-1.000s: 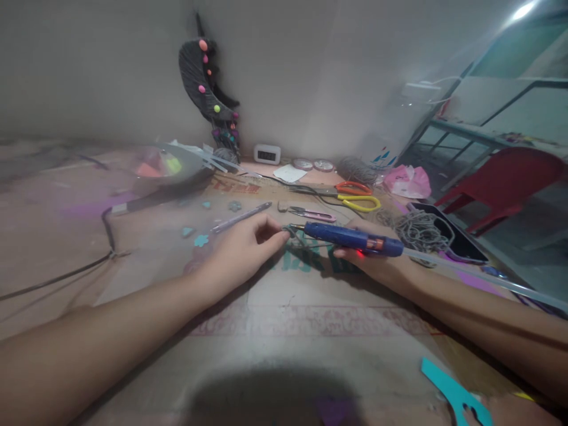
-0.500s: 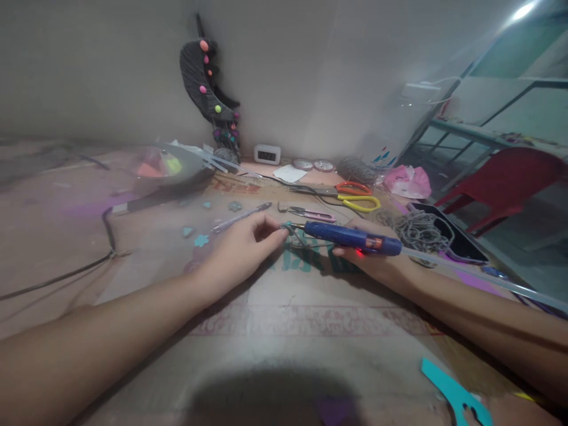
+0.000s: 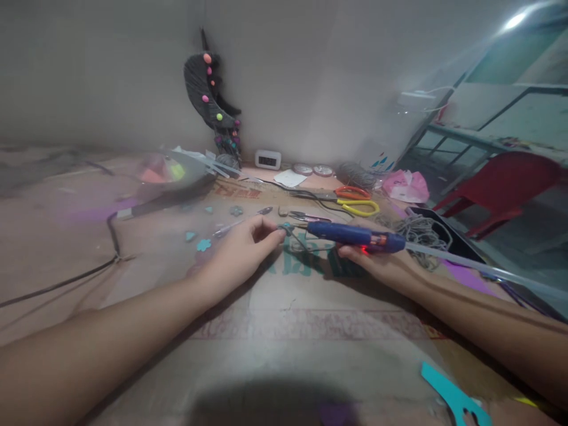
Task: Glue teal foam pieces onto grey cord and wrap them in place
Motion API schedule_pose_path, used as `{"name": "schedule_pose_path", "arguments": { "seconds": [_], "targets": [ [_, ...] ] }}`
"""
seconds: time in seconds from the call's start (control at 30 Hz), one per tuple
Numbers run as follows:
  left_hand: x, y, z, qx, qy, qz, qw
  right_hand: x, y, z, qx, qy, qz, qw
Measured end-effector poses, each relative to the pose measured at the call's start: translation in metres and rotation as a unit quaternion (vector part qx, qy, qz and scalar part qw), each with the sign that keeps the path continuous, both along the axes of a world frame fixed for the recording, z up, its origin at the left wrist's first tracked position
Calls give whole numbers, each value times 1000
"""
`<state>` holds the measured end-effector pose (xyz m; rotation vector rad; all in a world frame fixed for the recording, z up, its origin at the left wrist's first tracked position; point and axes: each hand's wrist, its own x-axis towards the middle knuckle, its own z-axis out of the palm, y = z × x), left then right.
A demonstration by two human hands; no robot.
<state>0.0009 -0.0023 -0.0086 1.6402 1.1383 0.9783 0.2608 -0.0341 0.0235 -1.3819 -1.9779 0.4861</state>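
My right hand (image 3: 373,260) grips a blue glue gun (image 3: 355,235) with a red light, its nozzle pointing left. A clear glue stick (image 3: 479,266) sticks out of its back to the right. My left hand (image 3: 242,251) is closed in a pinch on a small teal and grey piece (image 3: 288,229) held right at the nozzle tip. Both hands rest over a cardboard sheet (image 3: 310,319) with teal print.
Orange and yellow scissors (image 3: 357,200), small snips (image 3: 306,216), a pen (image 3: 242,222), a grey cord bundle (image 3: 419,231) and teal cutouts (image 3: 204,244) lie around. A black feathered ornament (image 3: 208,94) leans on the wall. A red chair (image 3: 501,183) stands right. A teal shape (image 3: 450,393) lies near.
The view has shifted slightly; the glue gun nozzle and the pinched piece stay together, with both hands nearly still.
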Motion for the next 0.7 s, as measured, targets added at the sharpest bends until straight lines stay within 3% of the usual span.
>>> {"name": "schedule_pose_path", "arguments": {
  "seconds": [0.23,0.43,0.53,0.7],
  "targets": [
    [2,-2,3,1,8,-12,1000,3,13,34,-2,126,-17,992],
    [2,-4,5,2,17,-14,1000,1,81,59,-33,83,-112,990],
    [2,-4,4,5,18,-17,1000,-1,127,57,-53,45,-96,993],
    [2,-4,3,5,11,-19,1000,-2,188,30,-76,9,-152,985]
  ]
}}
